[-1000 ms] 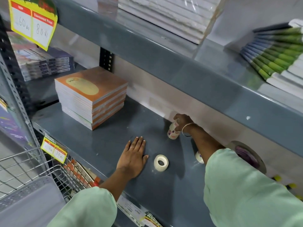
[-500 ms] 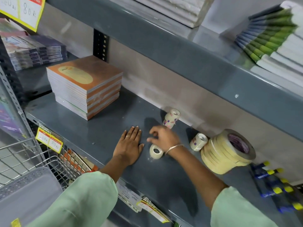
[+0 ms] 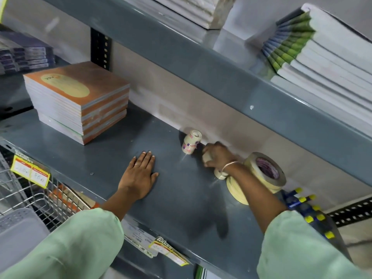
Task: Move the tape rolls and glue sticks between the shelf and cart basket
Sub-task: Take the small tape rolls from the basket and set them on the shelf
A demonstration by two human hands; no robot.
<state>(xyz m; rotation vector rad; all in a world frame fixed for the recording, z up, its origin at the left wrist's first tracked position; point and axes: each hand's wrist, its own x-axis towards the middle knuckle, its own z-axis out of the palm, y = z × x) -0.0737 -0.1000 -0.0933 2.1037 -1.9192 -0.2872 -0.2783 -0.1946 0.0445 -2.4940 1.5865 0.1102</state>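
Note:
My left hand (image 3: 140, 176) lies flat and empty on the grey shelf (image 3: 96, 158), fingers spread. My right hand (image 3: 218, 156) is farther back and closed on a small white tape roll (image 3: 206, 158). A stack of small labelled tape rolls (image 3: 191, 141) leans at the shelf's back, just left of that hand. Another small roll (image 3: 220, 175) lies under my right wrist. A pile of large cream masking tape rolls (image 3: 261, 176) stands to the right. Blue glue sticks with yellow caps (image 3: 306, 206) lie at the far right. The wire cart basket (image 3: 30, 196) is at lower left.
A stack of orange-covered notebooks (image 3: 78, 99) sits at the shelf's left. The upper shelf (image 3: 201, 63) overhangs, loaded with more notebooks (image 3: 322, 55). Yellow price tags (image 3: 30, 171) hang on the shelf's front edge. A grey plastic piece (image 3: 18, 232) rests in the cart.
My right hand took hold of the small white roll near my left hand and moved it back and right, toward the labelled rolls. My left hand stayed flat.

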